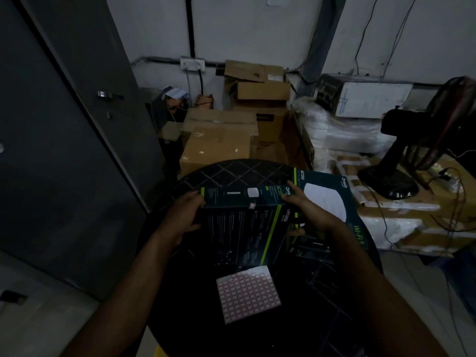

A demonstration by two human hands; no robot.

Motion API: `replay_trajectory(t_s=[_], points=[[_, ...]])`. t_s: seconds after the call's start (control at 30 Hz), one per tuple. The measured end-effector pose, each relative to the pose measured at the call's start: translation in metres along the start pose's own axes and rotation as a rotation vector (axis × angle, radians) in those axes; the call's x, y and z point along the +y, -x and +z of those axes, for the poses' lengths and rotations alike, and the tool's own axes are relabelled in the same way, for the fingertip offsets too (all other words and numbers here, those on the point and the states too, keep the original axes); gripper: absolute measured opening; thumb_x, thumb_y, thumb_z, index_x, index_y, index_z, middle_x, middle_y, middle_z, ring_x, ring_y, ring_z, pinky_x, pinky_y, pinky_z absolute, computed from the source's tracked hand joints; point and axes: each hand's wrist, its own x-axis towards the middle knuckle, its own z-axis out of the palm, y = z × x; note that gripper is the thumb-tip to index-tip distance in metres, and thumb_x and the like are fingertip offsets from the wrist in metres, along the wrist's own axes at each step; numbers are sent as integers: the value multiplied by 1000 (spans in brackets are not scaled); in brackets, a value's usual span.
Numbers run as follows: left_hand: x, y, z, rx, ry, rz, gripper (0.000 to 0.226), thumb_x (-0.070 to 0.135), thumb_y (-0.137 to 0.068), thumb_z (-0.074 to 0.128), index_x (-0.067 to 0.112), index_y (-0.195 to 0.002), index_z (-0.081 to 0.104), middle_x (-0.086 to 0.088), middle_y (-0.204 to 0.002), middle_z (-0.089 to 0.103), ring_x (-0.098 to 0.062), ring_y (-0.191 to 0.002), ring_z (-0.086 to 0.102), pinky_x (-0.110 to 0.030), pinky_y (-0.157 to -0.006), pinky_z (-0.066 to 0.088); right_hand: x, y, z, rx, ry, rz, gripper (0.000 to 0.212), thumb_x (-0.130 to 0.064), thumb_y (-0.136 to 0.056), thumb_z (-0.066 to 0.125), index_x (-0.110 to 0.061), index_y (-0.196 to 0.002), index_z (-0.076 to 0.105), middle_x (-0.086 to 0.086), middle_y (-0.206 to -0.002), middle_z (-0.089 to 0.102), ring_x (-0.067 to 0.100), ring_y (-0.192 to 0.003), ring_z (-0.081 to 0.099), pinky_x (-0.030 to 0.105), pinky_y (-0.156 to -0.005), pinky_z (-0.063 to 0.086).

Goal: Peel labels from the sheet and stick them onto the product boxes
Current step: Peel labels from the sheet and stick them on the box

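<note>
Boxes: the dark box [244,225] at frame centre is gripped at its ends by the left hand [180,217] and right hand [309,210]; turning it could scuff the small label [252,205], or knock the label sheet [248,293] below off the bench [322,305].

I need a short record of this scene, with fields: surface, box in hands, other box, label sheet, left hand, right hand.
surface: round dark table
box in hands: dark box, held tilted above the table
other box: second box, to the right, partly behind the held one
label sheet: sheet, flat on the table, nearer the person than the boxes
left hand: left hand grips the held box's left edge
right hand: right hand grips its right side
</note>
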Motion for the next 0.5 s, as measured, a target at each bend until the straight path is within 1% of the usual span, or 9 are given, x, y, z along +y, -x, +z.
replay_trajectory(t_s=[0.07,0.13,0.17,0.23,0.3,0.33,0.37,0.43,0.5], points=[[4,-1,3,-29,-30,-84,22,31,-92,43,36,-109,56,4,-112,55,-21,-100,53,-46,-84,49,-4,-1,7,12,-42,14,51,-55,-95,54,-41,-142,39,1,-141,48,27,-118,54,60,-97,51],[3,-3,6,-9,53,-122,27,31,-93,42,26,-118,51,-2,-113,51,-30,-103,52,-54,-90,47,-5,-3,11,53,-73,-8,53,-64,-92,53,-36,-136,47,1,-142,51,26,-124,53,61,-95,51],[1,-4,6,13,100,-120,27,32,-94,44,22,-117,52,-5,-111,51,-32,-104,53,-56,-89,46,-5,-2,13,65,-97,-6,53,-67,-91,52,-35,-132,51,1,-135,57,25,-119,57,60,-93,53],[-3,-1,6,46,192,-114,25,37,-93,47,18,-103,59,-6,-98,56,-30,-95,57,-49,-82,47,-4,1,15,96,-150,30,52,-69,-90,49,-28,-121,60,5,-115,68,29,-104,66,54,-83,56],[-9,3,3,70,280,-114,26,40,-93,54,15,-87,61,-6,-83,61,-27,-78,60,-39,-72,48,2,6,18,172,-205,-10,43,-57,-91,60,-16,-101,63,9,-93,71,29,-85,70,42,-67,58],[-14,4,3,71,320,-98,26,37,-92,59,11,-87,64,-10,-82,65,-28,-74,63,-38,-70,50,7,8,20,235,-208,-77,33,-45,-89,68,-13,-88,61,8,-81,69,26,-76,68,34,-60,57],[-20,4,2,66,355,-77,27,33,-90,64,6,-93,68,-16,-88,70,-32,-77,67,-42,-70,53,13,11,22,301,-202,-146,27,-31,-87,74,-13,-76,58,8,-73,66,24,-69,65,29,-57,54],[-30,4,1,48,399,-69,35,29,-85,71,1,-105,69,-23,-102,71,-38,-87,69,-49,-77,55,24,13,26,351,-171,-234,27,-15,-83,77,-14,-67,55,10,-70,64,25,-69,63,31,-61,53],[-38,4,-2,51,417,-70,35,26,-85,72,-1,-108,69,-22,-103,72,-39,-91,69,-47,-76,57,38,16,29,323,-168,-302,25,-10,-83,75,-12,-68,56,13,-74,63,26,-75,62,37,-72,54]])
